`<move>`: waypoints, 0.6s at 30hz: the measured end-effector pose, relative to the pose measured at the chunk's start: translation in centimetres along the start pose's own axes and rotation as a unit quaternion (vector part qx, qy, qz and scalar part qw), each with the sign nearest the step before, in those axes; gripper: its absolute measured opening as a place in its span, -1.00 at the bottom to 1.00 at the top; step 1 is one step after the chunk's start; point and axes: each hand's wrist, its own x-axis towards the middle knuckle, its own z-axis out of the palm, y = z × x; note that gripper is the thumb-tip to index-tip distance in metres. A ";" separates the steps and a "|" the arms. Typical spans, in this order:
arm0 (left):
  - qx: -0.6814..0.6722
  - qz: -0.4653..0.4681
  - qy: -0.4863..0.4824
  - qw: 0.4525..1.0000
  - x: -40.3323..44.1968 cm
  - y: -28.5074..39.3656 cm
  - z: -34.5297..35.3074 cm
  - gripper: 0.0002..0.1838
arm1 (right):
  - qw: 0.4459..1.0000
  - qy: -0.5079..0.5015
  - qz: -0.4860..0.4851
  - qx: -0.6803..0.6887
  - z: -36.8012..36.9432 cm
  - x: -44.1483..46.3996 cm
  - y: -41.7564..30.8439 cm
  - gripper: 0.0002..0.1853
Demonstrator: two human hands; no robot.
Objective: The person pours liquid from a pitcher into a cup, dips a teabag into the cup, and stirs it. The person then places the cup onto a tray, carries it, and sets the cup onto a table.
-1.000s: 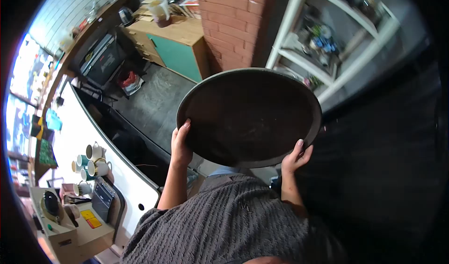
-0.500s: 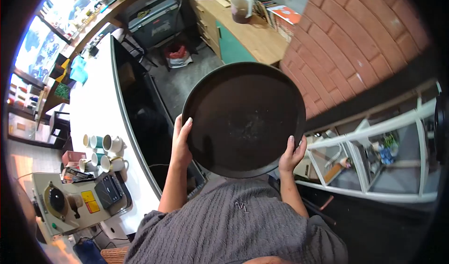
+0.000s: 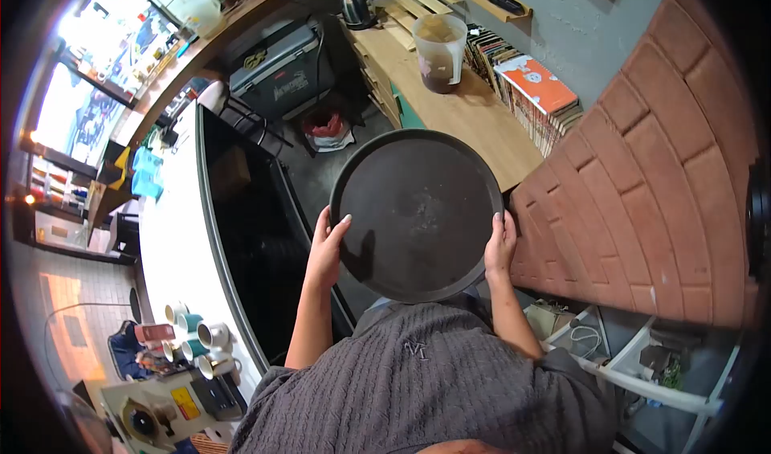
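A round dark tray [image 3: 414, 213] with a raised rim is held in front of my body, its inner face toward the camera, with whitish marks near its middle. My left hand [image 3: 328, 249] grips the left edge, thumb on the inner face. At the right edge my right hand [image 3: 499, 247] is closed on the rim, thumb in front. The fingers behind the tray are hidden on both sides.
White counter [image 3: 173, 237] with several mugs [image 3: 213, 335] and a machine [image 3: 140, 422] at left. Ahead are a wooden cabinet [image 3: 482, 137] with a pitcher [image 3: 439, 52], kettle [image 3: 357, 6] and magazines [image 3: 538, 84], and a grey cooler box [image 3: 281, 68]. Brick wall [image 3: 642, 189] and white shelf [image 3: 634, 382] at right.
The view has swung to the right, so the cabinet and brick wall show more fully. The tray has stayed in both hands and now looks rounder, facing the camera more directly.
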 end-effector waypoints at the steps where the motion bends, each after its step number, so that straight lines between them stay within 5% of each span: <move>1: 0.005 0.000 -0.004 1.000 2.4 -0.1 0.2 -0.32 | 1.000 -0.010 0.008 -0.003 0.3 2.0 -0.1 -0.56; 4: 0.041 -0.090 -0.022 0.995 8.4 0.5 2.1 -0.19 | 0.997 0.024 0.016 -0.078 0.2 7.0 1.6 -0.51; 9: 0.077 -0.107 -0.052 0.990 17.1 1.1 6.8 -0.12 | 0.980 0.084 0.060 -0.167 1.2 11.5 5.0 -0.47; 18: 0.288 -0.164 -0.297 0.896 40.3 -1.9 11.9 -0.14 | 0.914 0.288 0.099 -0.266 8.3 14.9 6.8 -0.44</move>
